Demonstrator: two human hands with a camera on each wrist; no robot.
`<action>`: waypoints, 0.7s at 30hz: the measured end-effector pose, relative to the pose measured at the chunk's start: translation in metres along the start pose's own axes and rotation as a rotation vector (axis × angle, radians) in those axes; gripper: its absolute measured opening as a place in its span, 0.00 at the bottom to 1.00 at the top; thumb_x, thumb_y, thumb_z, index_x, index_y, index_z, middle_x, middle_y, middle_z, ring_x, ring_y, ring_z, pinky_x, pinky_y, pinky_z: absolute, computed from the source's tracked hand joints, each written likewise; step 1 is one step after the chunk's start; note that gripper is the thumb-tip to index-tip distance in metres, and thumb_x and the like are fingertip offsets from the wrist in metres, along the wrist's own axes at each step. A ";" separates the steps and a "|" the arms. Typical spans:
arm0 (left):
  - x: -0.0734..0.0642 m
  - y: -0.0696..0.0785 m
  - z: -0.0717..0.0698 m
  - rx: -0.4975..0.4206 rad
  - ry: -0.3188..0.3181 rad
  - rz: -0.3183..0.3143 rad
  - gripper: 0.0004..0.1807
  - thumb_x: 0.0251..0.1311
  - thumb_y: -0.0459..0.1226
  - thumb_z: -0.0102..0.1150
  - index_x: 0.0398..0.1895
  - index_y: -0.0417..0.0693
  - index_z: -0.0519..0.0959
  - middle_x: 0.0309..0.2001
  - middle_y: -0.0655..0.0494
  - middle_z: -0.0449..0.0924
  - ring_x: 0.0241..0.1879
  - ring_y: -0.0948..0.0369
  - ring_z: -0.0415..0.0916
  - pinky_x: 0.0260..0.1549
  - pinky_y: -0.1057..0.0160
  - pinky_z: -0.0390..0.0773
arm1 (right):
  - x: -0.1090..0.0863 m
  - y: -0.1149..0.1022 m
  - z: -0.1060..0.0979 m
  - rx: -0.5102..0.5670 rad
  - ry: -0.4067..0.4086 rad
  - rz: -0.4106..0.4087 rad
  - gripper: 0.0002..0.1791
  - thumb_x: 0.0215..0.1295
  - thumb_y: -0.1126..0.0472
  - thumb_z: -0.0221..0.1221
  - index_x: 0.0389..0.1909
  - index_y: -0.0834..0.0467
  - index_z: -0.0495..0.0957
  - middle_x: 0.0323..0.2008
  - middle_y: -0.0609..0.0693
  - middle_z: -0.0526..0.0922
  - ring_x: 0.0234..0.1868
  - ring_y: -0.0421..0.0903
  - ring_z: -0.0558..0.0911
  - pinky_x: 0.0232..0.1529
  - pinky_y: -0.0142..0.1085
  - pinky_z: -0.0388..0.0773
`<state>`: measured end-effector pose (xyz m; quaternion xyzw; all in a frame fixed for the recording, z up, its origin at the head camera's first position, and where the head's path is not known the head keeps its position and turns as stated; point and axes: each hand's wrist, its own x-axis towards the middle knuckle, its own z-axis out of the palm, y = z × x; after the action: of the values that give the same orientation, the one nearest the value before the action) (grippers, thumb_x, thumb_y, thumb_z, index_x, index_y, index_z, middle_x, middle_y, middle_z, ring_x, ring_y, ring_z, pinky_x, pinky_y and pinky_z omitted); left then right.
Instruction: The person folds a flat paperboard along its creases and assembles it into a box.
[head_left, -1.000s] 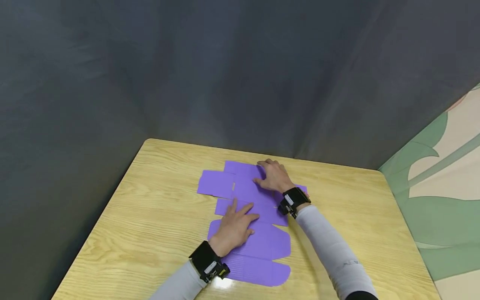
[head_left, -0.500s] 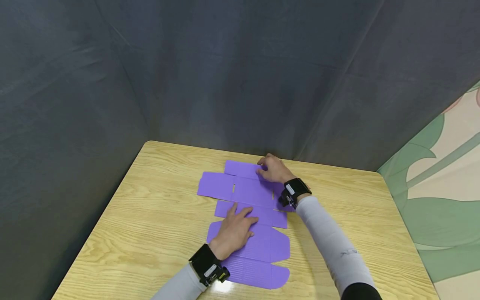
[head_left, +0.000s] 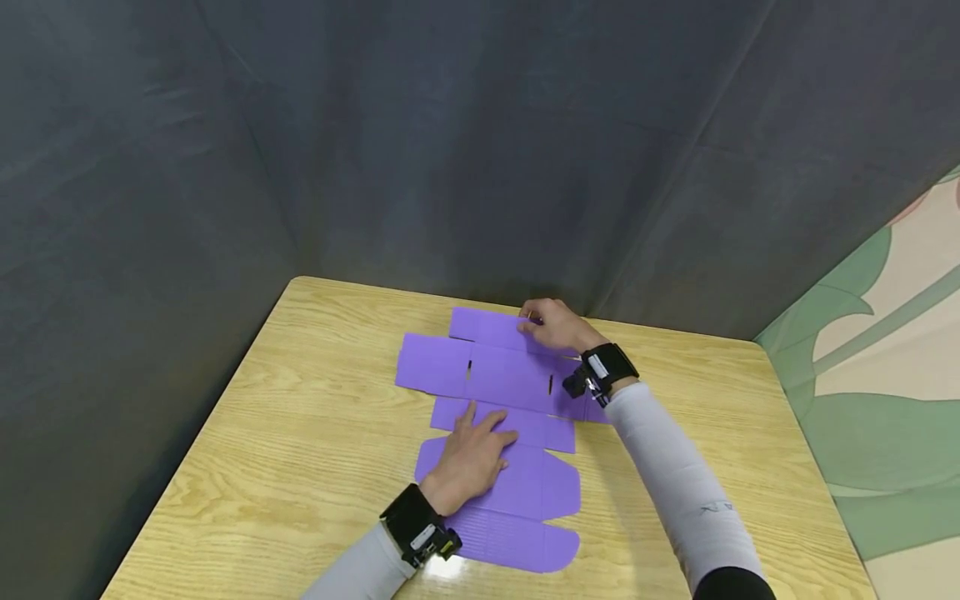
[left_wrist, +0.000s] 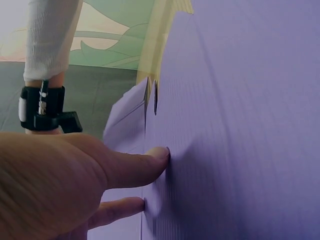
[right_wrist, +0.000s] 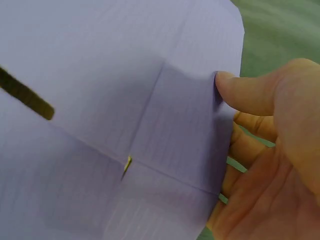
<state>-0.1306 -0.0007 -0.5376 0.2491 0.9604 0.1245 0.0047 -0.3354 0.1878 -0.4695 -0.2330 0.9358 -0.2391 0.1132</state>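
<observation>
A flat purple corrugated cardboard box blank (head_left: 506,377) with slots, creases and side flaps lies across the wooden table. My left hand (head_left: 469,457) presses on its middle panels with fingers spread; in the left wrist view the thumb (left_wrist: 132,169) touches the ribbed surface. At the far edge, my right hand (head_left: 557,323) pinches the end flap (head_left: 487,327). The right wrist view shows that thumb (right_wrist: 247,92) on top of the flap and the other fingers (right_wrist: 245,150) behind its edge. The far part is slightly raised, its slots showing dark.
The light wooden table (head_left: 300,433) extends around the cardboard on all sides. A dark curtain (head_left: 465,150) hangs right behind the far table edge and along the left. At the right is a wall covering with green leaf shapes (head_left: 892,467).
My right hand has shifted to the far edge and taken hold of the end flap, and the far part has come up a little. The left hand stays in place.
</observation>
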 end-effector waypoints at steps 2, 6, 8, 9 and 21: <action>0.000 0.000 -0.001 -0.007 -0.009 -0.016 0.23 0.65 0.43 0.73 0.64 0.59 0.86 0.73 0.51 0.76 0.74 0.36 0.69 0.63 0.33 0.79 | -0.003 -0.005 -0.002 -0.008 0.018 -0.027 0.06 0.76 0.61 0.62 0.46 0.58 0.84 0.43 0.55 0.87 0.45 0.52 0.81 0.50 0.47 0.79; 0.000 -0.001 -0.003 -0.010 -0.020 -0.049 0.23 0.66 0.43 0.72 0.64 0.60 0.85 0.73 0.51 0.76 0.74 0.33 0.67 0.64 0.32 0.78 | -0.010 -0.017 -0.005 -0.027 0.062 -0.091 0.08 0.76 0.62 0.62 0.50 0.60 0.85 0.43 0.55 0.87 0.41 0.49 0.81 0.44 0.43 0.79; 0.000 -0.002 -0.004 -0.010 -0.018 -0.061 0.23 0.66 0.43 0.72 0.64 0.60 0.85 0.73 0.51 0.76 0.74 0.32 0.68 0.63 0.32 0.78 | -0.015 -0.024 -0.006 -0.026 0.073 -0.110 0.08 0.76 0.62 0.62 0.51 0.60 0.84 0.41 0.54 0.86 0.38 0.48 0.81 0.40 0.41 0.78; -0.001 -0.002 -0.004 -0.011 -0.017 -0.067 0.23 0.66 0.43 0.73 0.64 0.60 0.85 0.73 0.51 0.76 0.73 0.31 0.68 0.63 0.32 0.78 | -0.017 -0.028 -0.006 -0.027 0.077 -0.119 0.08 0.77 0.62 0.62 0.51 0.60 0.84 0.40 0.54 0.86 0.36 0.47 0.80 0.38 0.41 0.78; 0.005 0.002 -0.007 -0.007 -0.021 -0.097 0.22 0.68 0.44 0.70 0.65 0.61 0.85 0.75 0.52 0.74 0.75 0.31 0.65 0.64 0.31 0.77 | -0.047 -0.048 -0.004 -0.142 0.231 -0.223 0.09 0.79 0.59 0.60 0.51 0.58 0.85 0.39 0.52 0.89 0.32 0.46 0.82 0.33 0.42 0.79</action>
<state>-0.1349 0.0014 -0.5298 0.2035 0.9708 0.1248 0.0214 -0.2770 0.1750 -0.4370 -0.3136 0.9255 -0.2088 -0.0392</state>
